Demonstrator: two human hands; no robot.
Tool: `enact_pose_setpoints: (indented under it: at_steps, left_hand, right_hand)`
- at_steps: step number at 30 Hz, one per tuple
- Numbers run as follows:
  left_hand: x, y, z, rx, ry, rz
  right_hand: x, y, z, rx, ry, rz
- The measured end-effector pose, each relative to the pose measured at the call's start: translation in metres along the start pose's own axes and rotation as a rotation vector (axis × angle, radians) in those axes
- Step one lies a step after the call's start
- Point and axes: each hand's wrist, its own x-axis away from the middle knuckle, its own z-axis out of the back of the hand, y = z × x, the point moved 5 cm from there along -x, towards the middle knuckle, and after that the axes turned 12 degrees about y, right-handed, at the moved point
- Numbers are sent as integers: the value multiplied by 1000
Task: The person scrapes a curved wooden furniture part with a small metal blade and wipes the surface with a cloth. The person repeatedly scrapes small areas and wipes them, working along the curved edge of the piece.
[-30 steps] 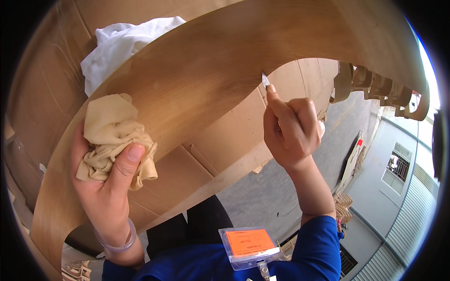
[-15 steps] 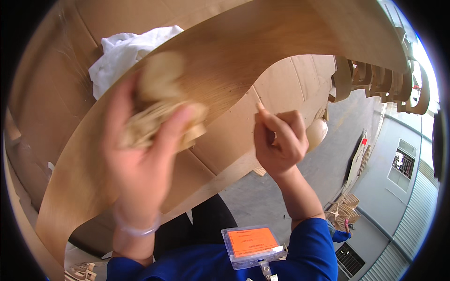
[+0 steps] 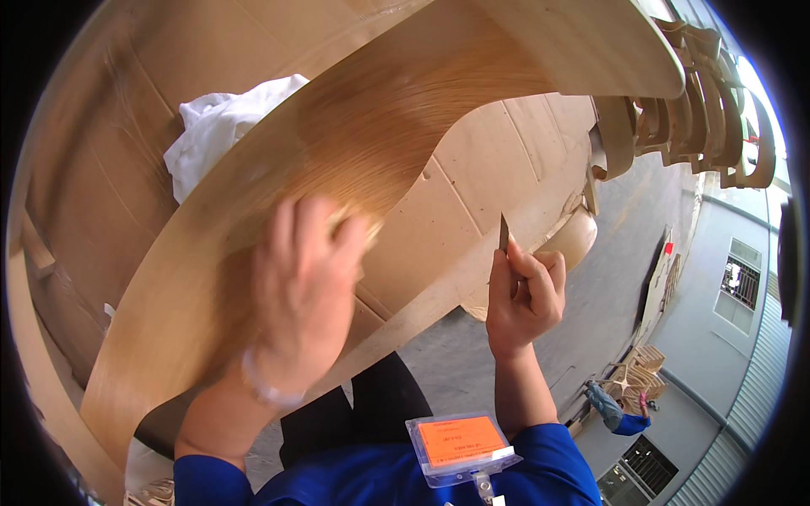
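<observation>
Over a worktop covered with brown cardboard (image 3: pixel 481 181), a long, curved wooden panel (image 3: pixel 354 126) sweeps from lower left to upper right, its grain showing. The person's left hand (image 3: pixel 305 282), blurred and back upward, curls around a tan cloth (image 3: pixel 368 229) against the panel's face, near its inner edge; most of the cloth is hidden. Well apart to the right, the right hand (image 3: pixel 525 299) pinches a small pointed blade (image 3: pixel 504 233) between thumb and fingers, tip up, clear of the wood. Beyond the panel's far edge lies a crumpled white cloth (image 3: pixel 218 131). More curved wooden pieces (image 3: pixel 688 126) stand in a row at upper right.
</observation>
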Motion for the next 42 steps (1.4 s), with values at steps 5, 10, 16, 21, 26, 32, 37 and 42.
enact_pose_setpoints:
  at_steps: [5, 10, 16, 21, 26, 32, 37, 42]
  left_hand:
    - [-14, -28, 51, 132, -66, 201]
    - [-70, 11, -5, 388, 480, -72]
    - [-37, 13, -33, 214, 370, -216]
    - [10, -15, -1, 37, 80, -127]
    - [48, -68, 54, 34, -70, 204]
    - [58, -108, 90, 269, 187, 479]
    - [61, -107, 87, 388, 198, 583]
    - [65, -102, 84, 426, 195, 578]
  right_hand:
    - [2, -3, 4, 36, -7, -17]
    - [11, -6, -1, 33, 16, -65]
    - [-1, -13, -18, -13, -28, 16]
    - [-9, -19, -53, -112, -48, 6]
    - [-2, -20, -83, -82, 18, 182]
    - [11, -25, -91, -39, 17, 364]
    - [19, -30, -91, -95, -53, 426]
    - [20, -25, -90, -20, 8, 380]
